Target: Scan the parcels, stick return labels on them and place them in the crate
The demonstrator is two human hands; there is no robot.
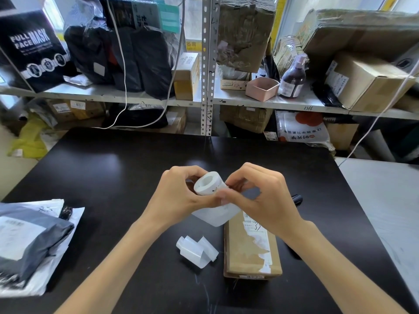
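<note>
Left hand (179, 196) and right hand (263, 197): both bare throughout. Left forearm (118, 257) and right forearm (335, 264): bare from wrist to the near frame edge. Nails short and plain; one pale nail tip (225, 201) shows on the right hand. Wrists slim, knuckles smooth.

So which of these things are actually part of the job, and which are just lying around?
In use: label roll gripped by left hand; right hand pinching its loose strip; cardboard parcel; bagged parcels.
Lying about: backing scraps; pink box; bottle; mask box.
</note>
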